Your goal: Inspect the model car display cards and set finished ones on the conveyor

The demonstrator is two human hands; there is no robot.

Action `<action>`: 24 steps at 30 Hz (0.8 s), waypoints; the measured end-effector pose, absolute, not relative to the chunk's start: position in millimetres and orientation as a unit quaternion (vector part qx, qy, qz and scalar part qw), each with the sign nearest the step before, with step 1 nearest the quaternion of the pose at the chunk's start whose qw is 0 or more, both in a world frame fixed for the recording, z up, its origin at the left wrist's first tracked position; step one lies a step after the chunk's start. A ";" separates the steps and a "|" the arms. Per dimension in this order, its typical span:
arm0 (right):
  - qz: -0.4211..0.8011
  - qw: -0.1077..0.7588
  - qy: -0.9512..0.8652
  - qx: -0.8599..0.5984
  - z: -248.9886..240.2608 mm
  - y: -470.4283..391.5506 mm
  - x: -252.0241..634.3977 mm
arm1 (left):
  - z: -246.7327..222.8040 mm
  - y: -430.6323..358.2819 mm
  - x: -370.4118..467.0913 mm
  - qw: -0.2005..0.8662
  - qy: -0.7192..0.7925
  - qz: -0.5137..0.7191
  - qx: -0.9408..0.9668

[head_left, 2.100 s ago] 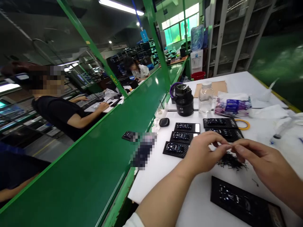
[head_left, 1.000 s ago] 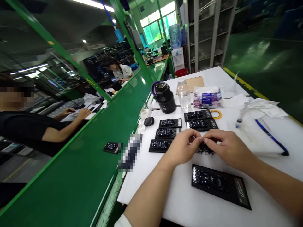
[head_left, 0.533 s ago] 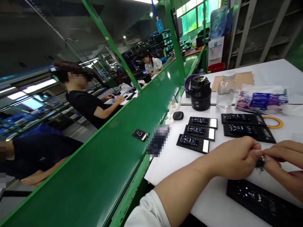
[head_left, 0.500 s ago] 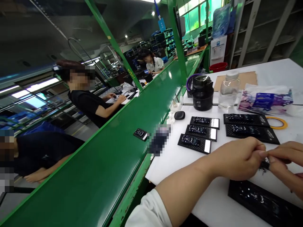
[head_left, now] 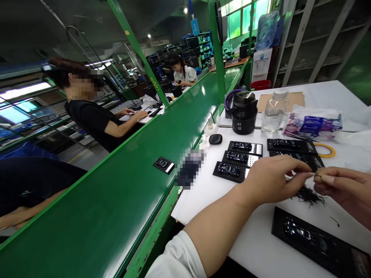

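Observation:
My left hand [head_left: 274, 179] reaches in from the lower middle, thumb and forefinger pinched together. Its fingertips meet those of my right hand [head_left: 343, 187], also closed in a pinch. Something tiny and thin shows at the meeting fingertips, too small to name. Under the hands lies a pile of small thin black pieces [head_left: 310, 196]. A single loose black piece [head_left: 335, 221] lies apart from it, nearer to me. In front of my hands is a black model car [head_left: 301, 233] on a long black base [head_left: 342, 253].
Several model cars on black bases [head_left: 232, 170] stand behind my left hand. Farther back are a black cup [head_left: 243, 121], a clear jar [head_left: 274, 114], a tissue pack [head_left: 313, 125] and yellow tape [head_left: 326, 150]. A green conveyor [head_left: 121, 200] runs left; co-workers [head_left: 89, 112] sit beyond.
My hands have shifted left and slightly up, still joined at the fingertips, and the pile of black pieces now shows more. The whole view has moved a little.

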State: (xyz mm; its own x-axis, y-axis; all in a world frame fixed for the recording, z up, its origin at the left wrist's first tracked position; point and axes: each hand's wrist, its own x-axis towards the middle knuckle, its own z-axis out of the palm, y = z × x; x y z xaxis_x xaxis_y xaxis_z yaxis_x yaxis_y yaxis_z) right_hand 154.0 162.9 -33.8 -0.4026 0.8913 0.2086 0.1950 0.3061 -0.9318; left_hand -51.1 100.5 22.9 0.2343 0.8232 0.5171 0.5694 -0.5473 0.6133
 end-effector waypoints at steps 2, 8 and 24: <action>0.563 0.367 -0.628 -0.393 -15.6 153.1 149.4 | 24.2 100.1 -52.6 0.137 0.437 0.431 0.778; 0.654 0.341 -0.568 -0.365 13.4 142.8 132.0 | 20.4 104.4 -54.6 0.087 0.421 0.427 0.795; 0.246 0.131 -0.917 -0.286 31.2 133.4 60.9 | 67.5 2.6 -164.3 0.019 0.704 0.306 0.640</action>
State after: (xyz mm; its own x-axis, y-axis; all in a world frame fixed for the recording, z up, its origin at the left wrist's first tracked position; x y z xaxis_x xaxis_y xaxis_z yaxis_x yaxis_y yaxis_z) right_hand 60.9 133.4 31.2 -0.8022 0.5888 0.0988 0.4605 0.7155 -0.5253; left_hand -164.3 2.6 67.5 -0.1791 0.9133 0.3657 0.8902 -0.0079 0.4556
